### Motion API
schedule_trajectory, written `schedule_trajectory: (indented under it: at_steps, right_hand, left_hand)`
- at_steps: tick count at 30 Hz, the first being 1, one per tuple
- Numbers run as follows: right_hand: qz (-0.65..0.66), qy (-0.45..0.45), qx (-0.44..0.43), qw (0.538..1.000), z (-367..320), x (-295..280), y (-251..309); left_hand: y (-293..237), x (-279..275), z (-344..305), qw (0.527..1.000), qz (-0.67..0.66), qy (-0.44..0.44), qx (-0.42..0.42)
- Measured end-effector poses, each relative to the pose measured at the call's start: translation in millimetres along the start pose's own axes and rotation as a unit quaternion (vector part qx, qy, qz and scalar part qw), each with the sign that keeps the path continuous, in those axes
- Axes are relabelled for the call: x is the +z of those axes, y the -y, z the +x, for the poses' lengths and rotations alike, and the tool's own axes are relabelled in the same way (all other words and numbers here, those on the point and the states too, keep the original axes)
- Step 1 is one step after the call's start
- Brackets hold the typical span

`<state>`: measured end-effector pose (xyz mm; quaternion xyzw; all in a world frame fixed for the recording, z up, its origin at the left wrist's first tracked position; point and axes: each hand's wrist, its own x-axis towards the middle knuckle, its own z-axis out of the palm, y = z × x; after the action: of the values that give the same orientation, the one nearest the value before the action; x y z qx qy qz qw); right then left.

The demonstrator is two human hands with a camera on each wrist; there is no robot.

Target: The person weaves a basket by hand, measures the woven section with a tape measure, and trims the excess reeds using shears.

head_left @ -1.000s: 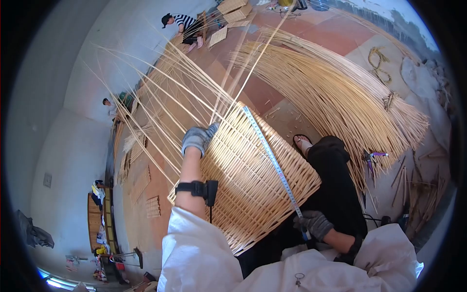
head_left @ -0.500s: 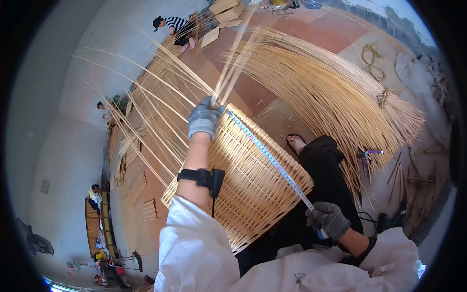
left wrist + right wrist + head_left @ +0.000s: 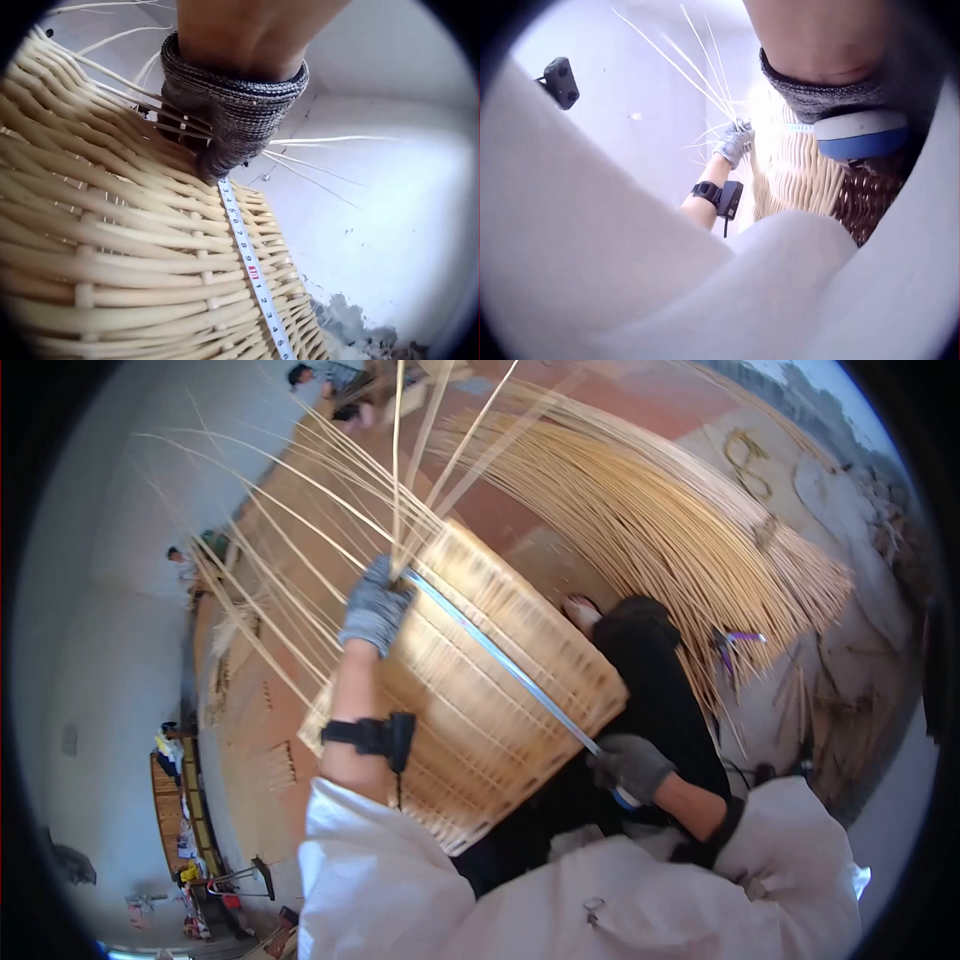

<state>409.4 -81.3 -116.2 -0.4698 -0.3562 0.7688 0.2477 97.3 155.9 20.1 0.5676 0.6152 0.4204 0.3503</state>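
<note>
A partly woven wicker basket (image 3: 450,730) lies tilted across the person's lap, its long unwoven stakes (image 3: 300,525) fanning out past the far rim. At that rim the gloved left hand (image 3: 375,605) grips the edge, stakes running between its fingers. Its thumb pins the end of the measuring tape (image 3: 241,240) against the weave in the left wrist view. From there the blade stretches straight over the wicker to the gloved right hand (image 3: 635,768). That hand holds the white and blue tape measure case (image 3: 862,135) near the basket's near right corner; its fingertips are mostly hidden.
A big tied bundle of wicker rods (image 3: 640,510) covers the floor at right. Purple-handled pruners (image 3: 738,645) lie by its near end. Other people sit along the wall at far left, beside loose rods. A cluttered shelf (image 3: 175,800) stands at lower left.
The left hand has moved up along the rim onto the tape's end. That end has shifted left along the rim, away from the far corner. The head view has also shifted.
</note>
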Motion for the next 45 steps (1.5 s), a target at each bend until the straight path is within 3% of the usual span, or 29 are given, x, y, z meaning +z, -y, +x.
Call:
schedule_trajectory:
  at_steps: [1,2,3,5,8,9,15,18,22,25,28,30,32,34,36,39,42,43,45]
  right_hand:
    - [0.015,-0.011,-0.005,1.0,2.3,5.4,-2.5]
    - [-0.039,-0.052,-0.019,0.998,-4.3,11.6,9.3]
    - [-0.012,-0.064,-0.01,0.998,-1.1,14.4,10.5]
    - [0.05,-0.069,-0.014,0.996,9.0,14.2,-0.7]
    - [0.113,-0.062,-0.032,0.991,13.8,14.5,-8.8]
    - [0.13,-0.058,-0.032,0.989,11.6,14.3,-12.2]
    - [0.108,-0.007,-0.041,0.993,7.4,8.4,-13.6]
    - [0.127,-0.018,-0.048,0.991,6.5,9.9,-18.9]
    - [0.004,-0.079,-0.048,0.996,-1.8,17.2,-12.8]
    - [-0.039,-0.096,-0.074,0.992,2.4,18.0,-19.0]
    - [-0.114,-0.125,-0.107,0.98,-1.1,19.6,-24.4]
    - [-0.132,-0.13,-0.105,0.977,-7.4,24.1,-9.8]
    - [0.006,-0.098,-0.136,0.986,0.7,25.1,-23.4]
    - [0.112,-0.061,-0.138,0.982,-7.6,24.1,-9.9]
    - [0.092,-0.03,-0.119,0.988,-17.2,23.3,-11.8]
    - [0.086,0.021,-0.07,0.994,-25.8,23.9,-12.9]
    - [0.055,0.056,-0.05,0.996,-24.1,27.9,-12.2]
    - [0.057,0.062,-0.053,0.995,-22.6,29.5,-10.2]
    - [0.054,0.061,-0.048,0.995,-22.2,32.7,-9.4]
  left_hand:
    - [8.0,-1.4,-0.1,0.934,0.321,0.017,0.158]
    - [-2.2,2.8,-5.1,0.916,0.352,0.013,0.19]
    - [11.6,-2.3,5.6,0.945,0.28,0.03,0.166]
    - [-25.4,13.4,-18.7,0.931,0.344,0.034,0.119]
    - [-51.4,27.5,-33.9,0.876,0.468,-0.007,0.117]
    - [-45.8,27.1,-31.1,0.849,0.504,-0.029,0.155]
    - [-41.9,18.9,-20.5,0.859,0.488,0.039,0.153]
    - [-50.2,20.6,-23.5,0.888,0.45,0.047,0.087]
    - [-42.2,12.5,-13.1,0.914,0.383,0.078,0.105]
    - [-52.2,16.0,-17.9,0.888,0.441,0.082,0.102]
    - [-32.6,10.5,-4.7,0.929,0.345,0.107,0.079]
    - [-30.9,3.1,-0.9,0.884,0.424,0.119,0.154]
    - [-17.2,-12.8,3.8,0.889,0.396,0.074,0.219]
    - [-52.5,-12.2,-21.3,0.947,0.318,0.005,0.052]
    - [-54.0,-38.8,-23.4,0.999,0.04,-0.004,-0.003]
    - [-51.7,-68.6,-15.3,0.983,0.067,-0.06,-0.16]
    - [-16.0,-64.9,-27.6,0.956,0.285,0.074,-0.011]
    - [-35.7,-50.7,-42.5,0.914,0.405,0.032,-0.011]
    - [-42.8,-41.4,-41.2,0.887,0.458,0.017,-0.058]
